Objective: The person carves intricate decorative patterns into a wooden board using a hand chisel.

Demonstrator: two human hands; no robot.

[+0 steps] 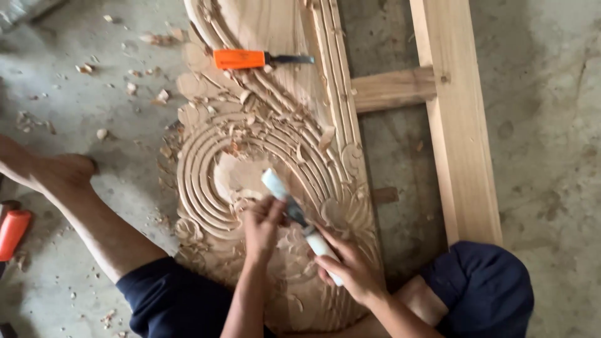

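Observation:
A carved wooden panel (263,125) with curved grooves and scroll shapes lies on the floor between my legs. My left hand (261,224) rests on the carving and pinches the metal shaft of a white-handled chisel (300,224). My right hand (350,266) grips the lower white end of the same tool. The tool's upper white end (273,181) points toward the smooth oval in the middle of the swirl. Wood chips lie scattered over the grooves.
An orange-handled chisel (253,59) lies across the top of the panel. A plain wooden frame (454,119) with a crossbar (393,89) lies to the right. Another orange handle (12,233) sits at the left edge. Shavings litter the concrete floor (94,81).

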